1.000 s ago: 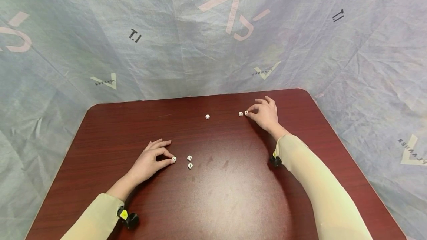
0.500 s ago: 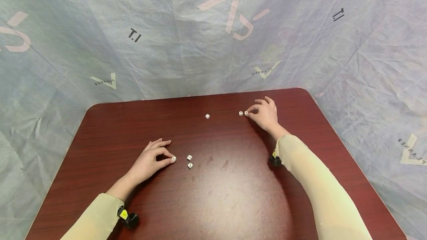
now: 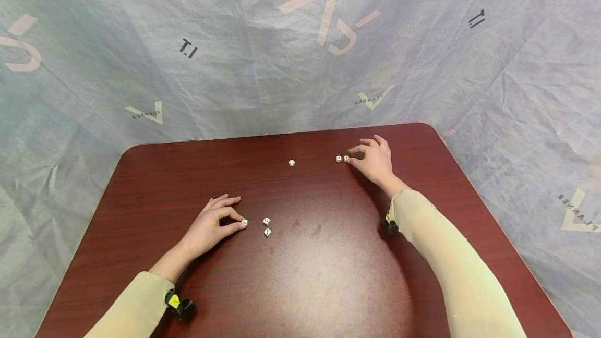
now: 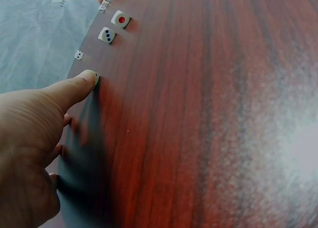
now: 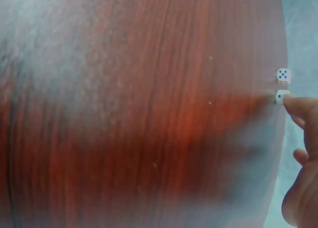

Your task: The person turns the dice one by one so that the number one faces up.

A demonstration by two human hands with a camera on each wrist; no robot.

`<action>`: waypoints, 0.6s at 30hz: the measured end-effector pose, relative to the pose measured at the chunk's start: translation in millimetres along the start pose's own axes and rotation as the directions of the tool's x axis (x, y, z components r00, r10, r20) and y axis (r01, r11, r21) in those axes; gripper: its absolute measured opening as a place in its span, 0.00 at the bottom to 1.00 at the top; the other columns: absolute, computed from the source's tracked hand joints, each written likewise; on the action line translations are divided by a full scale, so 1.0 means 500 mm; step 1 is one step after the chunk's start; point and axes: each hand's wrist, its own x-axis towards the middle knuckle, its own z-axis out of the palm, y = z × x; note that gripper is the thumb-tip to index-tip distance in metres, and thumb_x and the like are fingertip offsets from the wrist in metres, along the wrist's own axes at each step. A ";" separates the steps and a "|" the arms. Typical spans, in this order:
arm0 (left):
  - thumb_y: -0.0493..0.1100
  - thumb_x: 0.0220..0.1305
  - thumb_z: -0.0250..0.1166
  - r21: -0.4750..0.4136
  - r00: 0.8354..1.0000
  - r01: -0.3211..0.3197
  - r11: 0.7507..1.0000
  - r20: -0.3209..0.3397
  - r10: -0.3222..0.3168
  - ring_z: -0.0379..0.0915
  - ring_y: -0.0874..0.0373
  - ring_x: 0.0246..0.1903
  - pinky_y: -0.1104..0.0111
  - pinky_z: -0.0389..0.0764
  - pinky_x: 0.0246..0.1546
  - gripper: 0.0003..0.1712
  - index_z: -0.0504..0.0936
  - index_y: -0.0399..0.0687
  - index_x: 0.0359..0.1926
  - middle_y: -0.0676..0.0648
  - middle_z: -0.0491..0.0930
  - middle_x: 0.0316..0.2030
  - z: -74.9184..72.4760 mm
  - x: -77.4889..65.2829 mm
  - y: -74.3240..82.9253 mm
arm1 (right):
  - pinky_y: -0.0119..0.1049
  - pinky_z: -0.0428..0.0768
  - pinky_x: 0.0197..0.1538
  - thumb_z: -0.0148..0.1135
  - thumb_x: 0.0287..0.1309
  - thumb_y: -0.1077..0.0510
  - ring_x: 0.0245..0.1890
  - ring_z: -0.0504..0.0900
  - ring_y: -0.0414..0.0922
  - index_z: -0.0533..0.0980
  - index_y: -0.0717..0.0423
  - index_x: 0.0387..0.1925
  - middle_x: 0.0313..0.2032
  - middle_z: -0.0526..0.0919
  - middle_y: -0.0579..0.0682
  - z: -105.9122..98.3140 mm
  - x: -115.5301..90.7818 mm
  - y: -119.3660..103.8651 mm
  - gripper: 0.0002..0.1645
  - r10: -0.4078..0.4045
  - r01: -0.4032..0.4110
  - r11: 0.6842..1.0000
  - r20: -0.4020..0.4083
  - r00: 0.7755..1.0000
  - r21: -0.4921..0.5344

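Note:
In the head view my left hand pinches a white die between thumb and index finger, down at the tabletop. Two more dice, one behind the other, lie just right of it. Near the far edge my right hand is at another die; its index fingertip stands a little off, while the thumb still appears to touch the die in the right wrist view. Close beside that die on the left sits a further die, apart by a small gap.
A lone die lies near the far edge, between the two hands. The dark red wooden table has rounded far corners. Grey printed cloth hangs behind and around it. Black wrist cameras sit below the cuffs.
The right index finger has lifted slightly away from its die. My left hand keeps its pinch, and the dice hold their places; the view has shifted very slightly.

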 end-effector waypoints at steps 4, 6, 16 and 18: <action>0.47 0.60 0.78 0.001 1.000 -0.003 1.000 -0.001 0.003 0.54 0.36 0.74 0.38 0.45 0.74 0.05 0.90 0.63 0.36 0.42 0.74 0.67 -0.001 0.000 0.001 | 0.64 0.44 0.75 0.73 0.59 0.48 0.76 0.48 0.63 0.85 0.52 0.55 0.69 0.70 0.60 -0.015 -0.003 -0.003 0.23 -0.024 0.024 1.000 -0.025 0.999 0.006; 0.47 0.60 0.78 0.002 1.000 -0.002 1.000 -0.001 0.002 0.54 0.36 0.74 0.37 0.45 0.74 0.05 0.90 0.63 0.36 0.42 0.74 0.67 -0.001 -0.001 0.001 | 0.64 0.45 0.75 0.73 0.59 0.49 0.76 0.48 0.62 0.84 0.52 0.56 0.70 0.70 0.59 -0.022 -0.004 -0.005 0.25 -0.033 0.033 0.999 -0.032 0.999 0.008; 0.47 0.60 0.77 0.002 1.000 0.003 1.000 0.010 -0.003 0.53 0.37 0.74 0.38 0.45 0.75 0.05 0.90 0.63 0.37 0.42 0.73 0.68 -0.002 -0.002 0.000 | 0.64 0.45 0.75 0.74 0.59 0.49 0.78 0.47 0.56 0.84 0.50 0.58 0.70 0.71 0.55 -0.053 -0.026 -0.039 0.25 -0.095 0.100 0.993 -0.080 0.992 0.062; 0.47 0.60 0.77 0.000 1.000 0.002 1.000 0.008 -0.002 0.53 0.37 0.74 0.38 0.45 0.74 0.05 0.90 0.63 0.37 0.42 0.73 0.68 -0.002 -0.002 0.000 | 0.64 0.46 0.75 0.75 0.58 0.48 0.78 0.47 0.56 0.84 0.49 0.57 0.70 0.71 0.54 -0.058 -0.030 -0.048 0.25 -0.115 0.122 0.990 -0.095 0.989 0.065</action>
